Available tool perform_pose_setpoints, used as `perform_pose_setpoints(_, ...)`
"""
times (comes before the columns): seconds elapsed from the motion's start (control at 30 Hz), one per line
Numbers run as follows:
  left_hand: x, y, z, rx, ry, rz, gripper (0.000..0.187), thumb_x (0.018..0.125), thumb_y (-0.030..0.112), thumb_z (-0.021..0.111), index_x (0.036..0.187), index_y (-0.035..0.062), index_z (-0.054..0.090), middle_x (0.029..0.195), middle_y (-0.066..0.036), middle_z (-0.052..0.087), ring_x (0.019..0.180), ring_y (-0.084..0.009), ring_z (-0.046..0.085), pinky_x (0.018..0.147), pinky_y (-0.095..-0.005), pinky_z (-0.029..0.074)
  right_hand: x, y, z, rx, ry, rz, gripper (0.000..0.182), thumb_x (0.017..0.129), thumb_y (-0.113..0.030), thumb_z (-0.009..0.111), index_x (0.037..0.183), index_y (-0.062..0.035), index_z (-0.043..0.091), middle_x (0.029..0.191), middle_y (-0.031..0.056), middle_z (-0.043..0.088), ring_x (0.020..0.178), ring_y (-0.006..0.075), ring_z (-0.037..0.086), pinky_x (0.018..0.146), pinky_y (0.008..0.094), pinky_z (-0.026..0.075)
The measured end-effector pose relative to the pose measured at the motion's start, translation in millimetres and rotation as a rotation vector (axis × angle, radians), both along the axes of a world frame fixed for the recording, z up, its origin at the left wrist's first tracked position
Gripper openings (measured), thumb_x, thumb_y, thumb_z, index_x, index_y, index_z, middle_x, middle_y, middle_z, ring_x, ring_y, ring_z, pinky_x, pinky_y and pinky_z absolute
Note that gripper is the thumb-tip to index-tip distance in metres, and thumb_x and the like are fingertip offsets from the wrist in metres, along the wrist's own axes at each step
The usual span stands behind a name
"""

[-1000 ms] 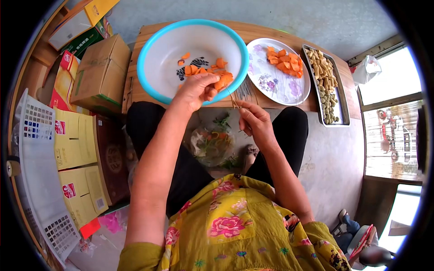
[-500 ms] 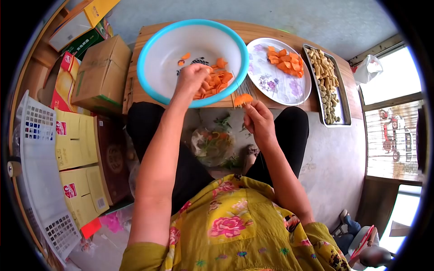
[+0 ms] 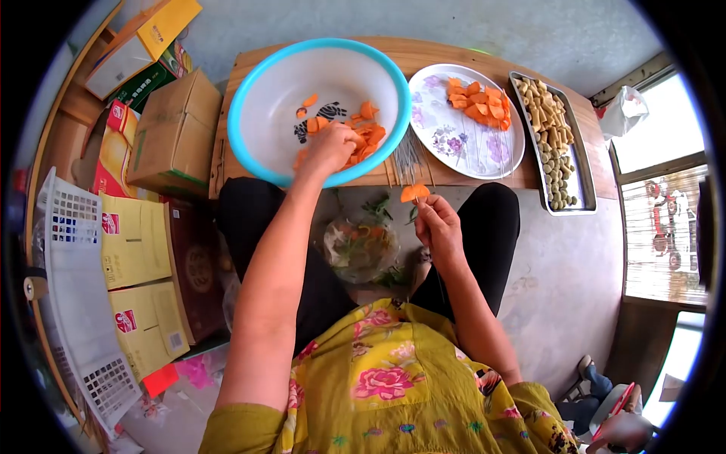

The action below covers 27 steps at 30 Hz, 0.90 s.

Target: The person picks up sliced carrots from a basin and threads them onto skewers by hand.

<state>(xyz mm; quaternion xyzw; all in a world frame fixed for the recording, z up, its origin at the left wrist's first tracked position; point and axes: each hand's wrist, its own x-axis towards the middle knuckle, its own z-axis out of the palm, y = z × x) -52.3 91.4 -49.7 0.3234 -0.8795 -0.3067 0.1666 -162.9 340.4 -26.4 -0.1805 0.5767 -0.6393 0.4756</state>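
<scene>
Closest in, a thin skewer with a carrot slice (image 3: 414, 193) on its tip is pinched in the right hand (image 3: 439, 227), grip closed around the stick, held just off the near edge of the wooden surface (image 3: 227, 113). A bit further out, the left hand (image 3: 330, 147) is dipped into the blue-rimmed bowl (image 3: 249, 91), fingers curled over the carrot pieces (image 3: 367, 132), though whether one is actually gripped can't be told. Beyond that, a floral plate (image 3: 454, 144) with more carrot and a metal tray (image 3: 582, 189) of small pale bits are laid out to the right.

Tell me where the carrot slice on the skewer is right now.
In the head view, the carrot slice sits at centre, above the right hand, just below the table edge and the bundle of skewers.
</scene>
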Motion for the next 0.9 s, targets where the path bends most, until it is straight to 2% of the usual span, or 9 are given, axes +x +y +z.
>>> perform_pose_setpoints(0.03, -3, 3, 1, 0.099, -0.084, 0.007, 0.020, 0.078, 0.008, 0.055, 0.090, 0.0089, 0.071, 0.104, -0.011, 0.063, 0.109, -0.0254, 0.054, 0.091, -0.0381, 0.042, 0, 1, -1, 0.004, -0.001, -0.003, 0.013, 0.094, -0.018, 0.052, 0.093, -0.0053, 0.054, 0.057, -0.0015, 0.048, 0.044, 0.0054, 0.037, 0.042, 0.0204, 0.025)
perform_pose_setpoints(0.17, -10, 8, -3, 0.100, -0.109, 0.019, 0.021, 0.077, 0.009, 0.055, 0.092, 0.0089, 0.070, 0.105, -0.011, 0.063, 0.104, -0.0275, 0.056, 0.090, -0.0392, 0.043, -3, 4, -3, 0.004, -0.028, -0.020, 0.011, 0.094, -0.017, 0.052, 0.093, -0.0055, 0.054, 0.057, -0.0008, 0.047, 0.043, 0.0053, 0.037, 0.040, 0.0186, 0.026)
perform_pose_setpoints(0.23, -12, 7, 0, 0.149, -0.111, 0.057, 0.024, 0.079, 0.008, 0.059, 0.101, 0.0054, 0.068, 0.095, -0.008, 0.065, 0.085, -0.0221, 0.062, 0.076, -0.0341, 0.049, -4, 6, -3, 0.006, -0.029, -0.025, 0.011, 0.094, -0.017, 0.052, 0.093, -0.0059, 0.054, 0.057, -0.0009, 0.048, 0.043, 0.0052, 0.037, 0.040, 0.0185, 0.026)
perform_pose_setpoints(0.27, -13, 5, 0, 0.149, -0.113, 0.054, 0.024, 0.079, 0.008, 0.059, 0.101, 0.0054, 0.068, 0.095, -0.008, 0.065, 0.085, -0.0221, 0.062, 0.076, -0.0341, 0.049, -5, 7, -4, 0.007, -0.029, -0.024, 0.011, 0.094, -0.017, 0.052, 0.093, -0.0063, 0.055, 0.057, -0.0009, 0.048, 0.043, 0.0051, 0.037, 0.040, 0.0184, 0.026)
perform_pose_setpoints(0.33, -14, 3, 9, 0.371, 0.154, 0.132, 0.023, 0.079, 0.005, 0.061, 0.100, -0.0004, 0.066, 0.095, -0.009, 0.066, 0.082, -0.0180, 0.063, 0.072, -0.0323, 0.050, -6, 8, -2, 0.012, -0.031, -0.030, 0.011, 0.094, -0.017, 0.052, 0.092, -0.0065, 0.055, 0.057, -0.0010, 0.048, 0.043, 0.0051, 0.037, 0.040, 0.0184, 0.026)
perform_pose_setpoints(0.4, -13, 6, 19, 0.410, 0.219, 0.206, 0.018, 0.080, 0.003, 0.062, 0.097, -0.0023, 0.065, 0.093, -0.008, 0.065, 0.082, -0.0150, 0.063, 0.071, -0.0293, 0.053, -5, 8, 2, 0.017, -0.032, -0.034, 0.011, 0.094, -0.017, 0.052, 0.092, -0.0066, 0.055, 0.057, -0.0010, 0.048, 0.044, 0.0050, 0.038, 0.040, 0.0183, 0.026)
perform_pose_setpoints(0.47, -12, 7, 27, 0.780, 0.534, 0.271, 0.013, 0.081, 0.003, 0.061, 0.094, 0.0012, 0.063, 0.089, -0.007, 0.063, 0.081, -0.0148, 0.063, 0.071, -0.0287, 0.055, -4, 8, 7, 0.026, -0.016, -0.005, 0.011, 0.094, -0.017, 0.052, 0.095, -0.0064, 0.055, 0.059, -0.0019, 0.049, 0.047, 0.0049, 0.038, 0.043, 0.0200, 0.026)
perform_pose_setpoints(0.63, -4, 12, 41, 0.687, 0.506, 0.215, 0.018, 0.083, -0.002, 0.056, 0.101, 0.0009, 0.058, 0.093, -0.007, 0.061, 0.080, -0.0129, 0.062, 0.070, -0.0274, 0.056, 7, 0, 20, 0.028, 0.021, 0.016, 0.011, 0.094, -0.017, 0.051, 0.093, -0.0064, 0.054, 0.058, -0.0015, 0.047, 0.044, 0.0048, 0.038, 0.040, 0.0182, 0.026)
perform_pose_setpoints(0.9, 10, 19, 47, 0.870, 0.571, 0.080, 0.025, 0.085, -0.001, 0.055, 0.109, -0.0027, 0.056, 0.098, -0.009, 0.062, 0.079, -0.0119, 0.062, 0.063, -0.0246, 0.053, 21, -11, 40, 0.024, 0.114, 0.103, 0.012, 0.093, -0.017, 0.052, 0.095, -0.0049, 0.053, 0.058, -0.0018, 0.047, 0.045, 0.0046, 0.039, 0.040, 0.0186, 0.027)
